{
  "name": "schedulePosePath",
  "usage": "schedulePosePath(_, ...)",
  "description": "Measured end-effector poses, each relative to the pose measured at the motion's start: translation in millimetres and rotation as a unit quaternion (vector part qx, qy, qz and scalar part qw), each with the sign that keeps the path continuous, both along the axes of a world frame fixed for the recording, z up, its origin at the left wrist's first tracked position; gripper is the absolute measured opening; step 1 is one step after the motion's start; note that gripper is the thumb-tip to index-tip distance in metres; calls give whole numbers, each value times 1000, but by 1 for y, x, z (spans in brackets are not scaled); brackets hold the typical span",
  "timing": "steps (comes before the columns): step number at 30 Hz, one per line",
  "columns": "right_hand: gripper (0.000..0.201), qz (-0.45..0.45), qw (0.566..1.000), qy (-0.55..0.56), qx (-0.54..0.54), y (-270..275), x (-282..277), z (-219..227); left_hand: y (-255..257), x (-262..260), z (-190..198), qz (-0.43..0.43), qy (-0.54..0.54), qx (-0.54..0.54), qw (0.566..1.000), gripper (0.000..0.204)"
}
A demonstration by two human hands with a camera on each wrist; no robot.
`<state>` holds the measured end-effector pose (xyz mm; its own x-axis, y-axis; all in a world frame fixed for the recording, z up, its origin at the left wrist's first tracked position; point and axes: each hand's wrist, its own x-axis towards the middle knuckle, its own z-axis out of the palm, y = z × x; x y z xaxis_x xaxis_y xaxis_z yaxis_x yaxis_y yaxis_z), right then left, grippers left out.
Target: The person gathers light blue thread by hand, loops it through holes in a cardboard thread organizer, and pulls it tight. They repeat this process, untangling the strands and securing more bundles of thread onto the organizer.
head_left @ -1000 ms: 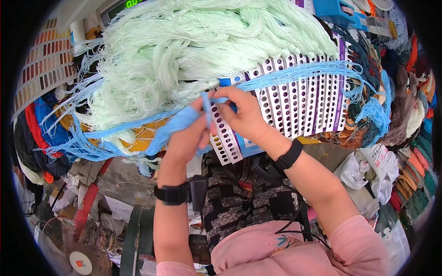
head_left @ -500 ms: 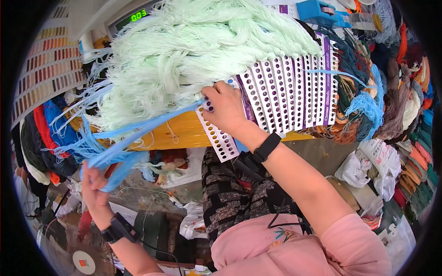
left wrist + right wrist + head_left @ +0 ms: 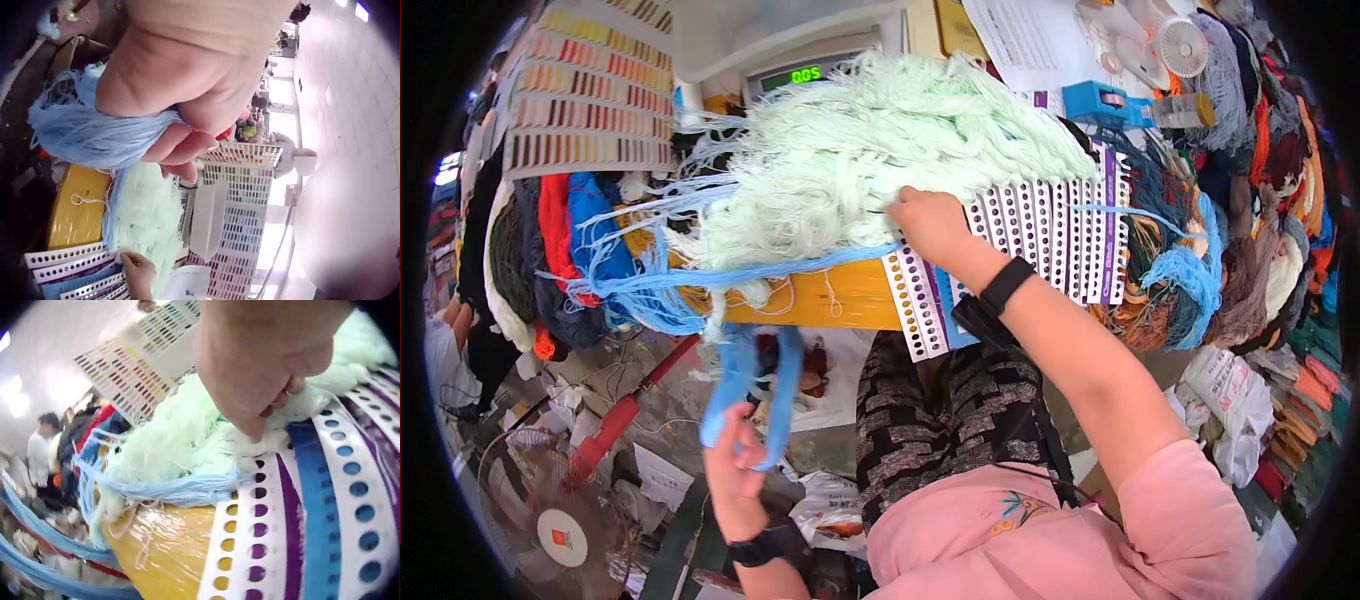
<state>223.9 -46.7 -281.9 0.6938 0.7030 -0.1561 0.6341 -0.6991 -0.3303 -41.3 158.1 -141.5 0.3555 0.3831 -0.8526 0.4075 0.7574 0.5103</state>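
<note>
In the head view my left hand [image 3: 738,465] is low at the left, below the table edge, and grips a looped hank of light blue thread [image 3: 735,375]. The left wrist view shows the blue thread [image 3: 94,134] passing between thumb and fingers. My right hand [image 3: 935,225] is at the front edge of the pale green thread [image 3: 840,170] pile, its curled fingers pinching some strands; the fingertips are partly hidden in the right wrist view. Another blue bundle [image 3: 780,268] lies along the pile's front, its end near the right hand. White punched cards [image 3: 910,310] fan out below this hand.
A yellow taped package [image 3: 850,300] lies under the pile. Behind stands a scale with a green display [image 3: 805,75]. A blue tape dispenser [image 3: 1093,103] is at the back right, colored skeins hang on both sides, and a fan [image 3: 563,537] stands at lower left.
The hands parted; the left went down and left with the blue thread, then back rightward. The wide blue bundle across the cards is gone, leaving a thin strand. The right hand moved onto the green thread.
</note>
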Motion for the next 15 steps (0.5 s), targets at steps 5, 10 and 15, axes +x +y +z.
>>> schedulePosePath(5,12,56,992,76,-78,37,16,58,-29,-11,26,-27,-78,-64,995,17)
schedulePosePath(10,28,-61,641,515,565,81,6,164,-46,5,45,-35,-166,-64,983,19)
schedulePosePath(15,14,-81,866,378,317,29,-41,179,-62,37,70,-13,-293,-40,955,30)
